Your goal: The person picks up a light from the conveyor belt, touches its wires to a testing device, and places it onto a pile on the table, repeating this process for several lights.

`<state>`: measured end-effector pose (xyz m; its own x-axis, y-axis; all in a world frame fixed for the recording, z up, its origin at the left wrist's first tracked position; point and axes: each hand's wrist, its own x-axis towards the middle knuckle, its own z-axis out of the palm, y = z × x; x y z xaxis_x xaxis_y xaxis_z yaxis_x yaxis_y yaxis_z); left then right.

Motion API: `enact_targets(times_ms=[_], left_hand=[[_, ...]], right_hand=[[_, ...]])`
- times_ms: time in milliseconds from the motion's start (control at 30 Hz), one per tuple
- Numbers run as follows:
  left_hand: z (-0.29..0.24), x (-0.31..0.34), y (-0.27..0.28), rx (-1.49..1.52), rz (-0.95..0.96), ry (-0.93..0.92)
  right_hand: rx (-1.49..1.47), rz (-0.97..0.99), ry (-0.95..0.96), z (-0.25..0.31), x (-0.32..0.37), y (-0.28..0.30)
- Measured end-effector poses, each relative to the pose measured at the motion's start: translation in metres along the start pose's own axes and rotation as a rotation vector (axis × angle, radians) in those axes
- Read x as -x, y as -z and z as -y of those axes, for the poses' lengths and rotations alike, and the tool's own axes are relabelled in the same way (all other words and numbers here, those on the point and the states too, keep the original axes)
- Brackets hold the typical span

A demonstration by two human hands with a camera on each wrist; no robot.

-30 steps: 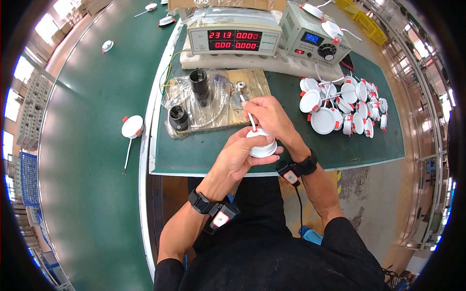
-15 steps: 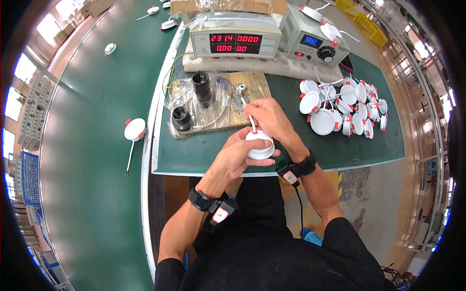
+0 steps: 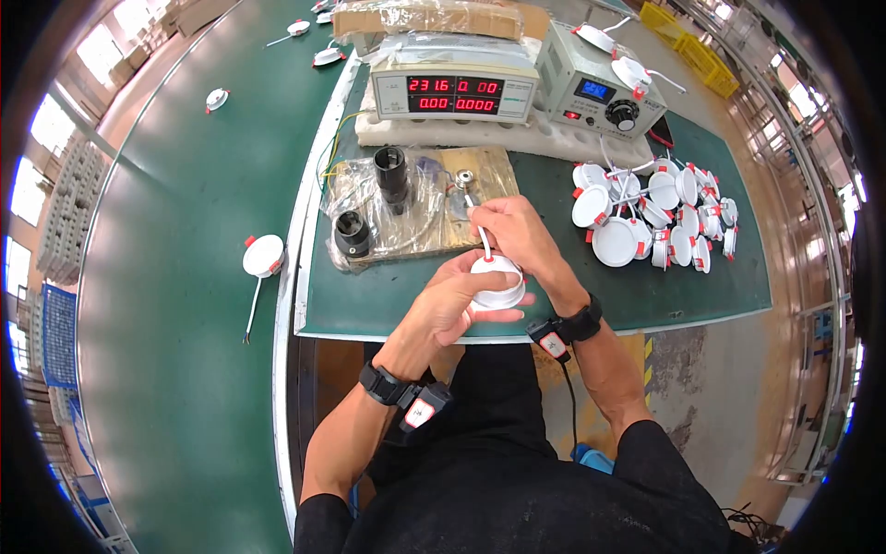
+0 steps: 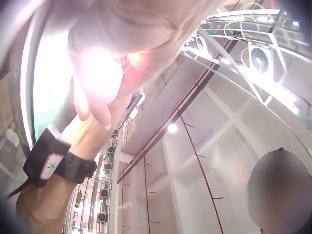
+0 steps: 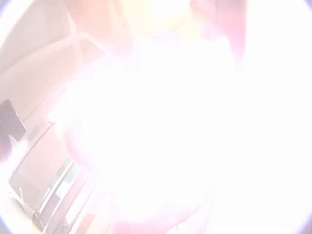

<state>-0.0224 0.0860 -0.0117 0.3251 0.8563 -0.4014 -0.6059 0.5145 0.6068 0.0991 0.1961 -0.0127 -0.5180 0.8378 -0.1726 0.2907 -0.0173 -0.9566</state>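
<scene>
My left hand (image 3: pixel 452 300) cups a round white downlight (image 3: pixel 496 288) from below, just above the front of the green bench mat (image 3: pixel 388 286). My right hand (image 3: pixel 512 231) pinches the lamp's white lead (image 3: pixel 483 238) right above it, the wire running up toward a metal terminal (image 3: pixel 463 178) on the wooden test board (image 3: pixel 480 198). The left wrist view shows only my palm (image 4: pixel 136 34), the other wrist with its black band (image 4: pixel 56 161) and the ceiling. Glare washes out the right wrist view.
Two black lamp sockets (image 3: pixel 391 174) (image 3: pixel 353 229) stand on plastic film on the board. Behind are a power meter with red digits (image 3: pixel 454 94) and a grey supply box (image 3: pixel 598 95). A heap of white downlights (image 3: pixel 655 217) lies at the right; one more (image 3: pixel 263 256) lies on the conveyor belt.
Both hands with the downlight have stayed almost in place, edging slightly toward me. The meter reading went from 231.3 to about 231.6.
</scene>
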Motion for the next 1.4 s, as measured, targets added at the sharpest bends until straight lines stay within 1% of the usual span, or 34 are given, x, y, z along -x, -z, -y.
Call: enact_targets(times_ms=[33, 167, 400, 633, 833, 933, 1400], left_hand=[[-0.001, 0.000, -0.001, -0.006, 0.003, 0.000], [-0.002, 0.000, -0.002, 0.004, -0.004, -0.004], [-0.003, -0.002, -0.001, -0.025, -0.001, 0.019], [0.004, -0.006, 0.004, -0.017, 0.042, -0.015], [0.001, -0.001, 0.000, -0.043, -0.003, -0.003], [0.001, -0.002, -0.002, 0.073, -0.013, -0.030], [0.003, -0.002, 0.000, 0.077, -0.011, -0.033]], right_hand=[[0.010, 0.004, 0.007, 0.002, 0.000, 0.001], [0.009, 0.013, -0.070, 0.008, 0.001, 0.002], [0.052, -0.002, -0.058, 0.010, 0.003, 0.003], [0.052, -0.011, -0.045, 0.006, 0.001, 0.003], [0.027, -0.011, -0.042, 0.008, 0.003, 0.001], [0.040, -0.014, -0.039, 0.006, 0.001, 0.002], [0.055, -0.023, -0.037, 0.000, -0.001, 0.001]])
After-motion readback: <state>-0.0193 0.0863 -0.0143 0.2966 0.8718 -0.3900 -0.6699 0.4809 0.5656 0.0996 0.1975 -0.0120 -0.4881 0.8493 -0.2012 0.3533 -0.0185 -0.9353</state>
